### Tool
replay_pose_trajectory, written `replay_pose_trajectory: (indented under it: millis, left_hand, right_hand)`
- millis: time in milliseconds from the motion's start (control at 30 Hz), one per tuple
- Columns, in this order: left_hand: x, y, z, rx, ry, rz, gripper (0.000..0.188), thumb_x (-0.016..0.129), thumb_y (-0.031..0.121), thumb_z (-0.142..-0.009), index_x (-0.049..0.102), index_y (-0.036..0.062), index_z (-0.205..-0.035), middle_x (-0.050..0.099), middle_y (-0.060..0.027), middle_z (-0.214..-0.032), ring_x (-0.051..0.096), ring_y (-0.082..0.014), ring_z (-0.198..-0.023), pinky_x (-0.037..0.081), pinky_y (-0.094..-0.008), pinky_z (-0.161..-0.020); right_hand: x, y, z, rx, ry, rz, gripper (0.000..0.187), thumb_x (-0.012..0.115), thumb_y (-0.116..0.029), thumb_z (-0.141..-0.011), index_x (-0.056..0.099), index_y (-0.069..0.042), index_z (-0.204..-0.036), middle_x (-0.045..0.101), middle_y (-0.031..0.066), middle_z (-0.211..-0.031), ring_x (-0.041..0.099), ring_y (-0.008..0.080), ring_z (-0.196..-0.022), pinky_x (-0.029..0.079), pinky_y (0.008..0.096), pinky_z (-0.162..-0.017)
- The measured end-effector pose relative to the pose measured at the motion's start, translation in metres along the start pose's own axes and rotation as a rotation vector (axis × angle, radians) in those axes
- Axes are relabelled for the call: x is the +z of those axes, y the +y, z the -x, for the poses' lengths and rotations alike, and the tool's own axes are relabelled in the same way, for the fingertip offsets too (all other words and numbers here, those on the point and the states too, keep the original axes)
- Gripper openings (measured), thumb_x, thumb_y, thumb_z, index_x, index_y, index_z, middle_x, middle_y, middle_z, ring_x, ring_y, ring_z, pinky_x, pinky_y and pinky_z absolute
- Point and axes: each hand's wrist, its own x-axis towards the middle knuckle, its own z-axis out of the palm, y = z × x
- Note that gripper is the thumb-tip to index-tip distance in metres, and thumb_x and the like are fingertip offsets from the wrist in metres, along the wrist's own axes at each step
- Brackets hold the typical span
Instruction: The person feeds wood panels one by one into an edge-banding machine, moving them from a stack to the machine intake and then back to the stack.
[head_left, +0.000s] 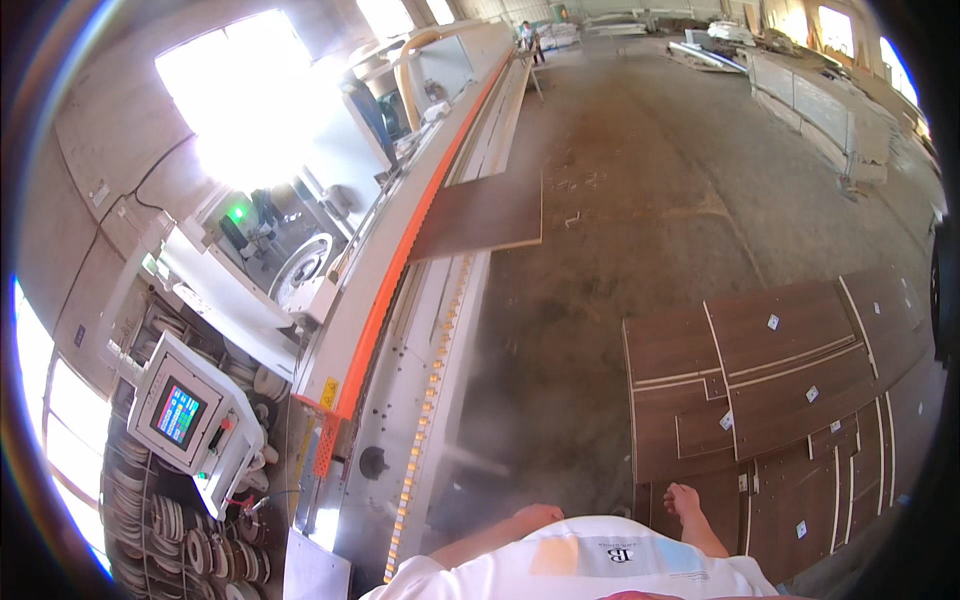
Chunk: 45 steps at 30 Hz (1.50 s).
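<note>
My left hand (540, 515) hangs in front of my white shirt (600, 550), between the machine's roller edge and my body. Its fingers are too small and partly hidden to make out. On the other side, my right hand (683, 500) is curled into a loose fist, with nothing visible in it. It hangs by the near left corner of the stacked dark brown panels (680, 440), and I cannot tell whether it touches them. A dark brown panel (490, 215) lies flat on the long machine (380, 500), under its orange-edged beam, away from both hands.
A control box with a lit screen (180, 412) stands at left. Rolls of edge banding (210, 555) fill a rack below it. Yellow rollers (425, 410) line the machine's edge. Far off, a person (528, 38) stands by the machine. Pale stacked boards (820, 110) lie at far right.
</note>
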Motion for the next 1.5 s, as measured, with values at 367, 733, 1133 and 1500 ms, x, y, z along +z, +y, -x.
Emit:
replay_pose_trajectory:
  millis: [367, 733, 1133, 1500]
  left_hand:
    - [0.078, -0.053, -0.013, -0.034, 0.012, 0.501, 0.028, 0.063, 0.038, -0.091, 0.07, 0.0195, -0.11, 0.074, -0.0078, -0.107, 0.069, -0.0284, -0.104, 0.053, -0.0394, -0.087]
    - [0.024, 0.02, 0.0, 0.008, 0.003, 0.088, 0.034, 0.059, 0.039, -0.095, 0.069, 0.0169, -0.118, 0.073, -0.0072, -0.115, 0.067, -0.026, -0.111, 0.051, -0.0385, -0.093]
    - [0.038, 0.023, -0.002, -0.112, -0.013, 0.003, 0.036, 0.052, 0.047, -0.099, 0.07, 0.0194, -0.115, 0.073, -0.0069, -0.113, 0.068, -0.0294, -0.107, 0.053, -0.0406, -0.091]
    - [0.067, -0.058, 0.041, -0.034, -0.172, 0.118, 0.024, 0.058, 0.031, -0.1, 0.068, 0.0138, -0.113, 0.073, -0.0065, -0.104, 0.07, -0.0229, -0.102, 0.052, -0.035, -0.091]
  right_hand:
    - [-0.03, 0.032, 0.022, 0.16, -0.131, 0.346, 0.031, 0.058, -0.035, -0.099, 0.068, -0.005, -0.095, 0.069, 0.0067, -0.084, 0.064, 0.0164, -0.068, 0.051, 0.0335, -0.054]
    - [-0.037, 0.005, 0.035, 0.095, -0.088, 0.23, 0.031, 0.058, -0.033, -0.101, 0.066, -0.005, -0.111, 0.072, 0.0102, -0.097, 0.067, 0.0189, -0.076, 0.055, 0.034, -0.061]
    - [-0.057, 0.027, 0.012, 0.116, 0.065, -0.04, 0.024, 0.06, -0.032, -0.1, 0.064, -0.008, -0.103, 0.069, 0.0086, -0.087, 0.065, 0.0177, -0.066, 0.052, 0.032, -0.056]
    - [-0.231, 0.125, -0.196, -0.012, 1.103, -0.062, 0.059, 0.058, -0.054, -0.096, 0.062, 0.0, -0.119, 0.069, 0.0187, -0.098, 0.065, 0.0374, -0.09, 0.051, 0.0481, -0.083]
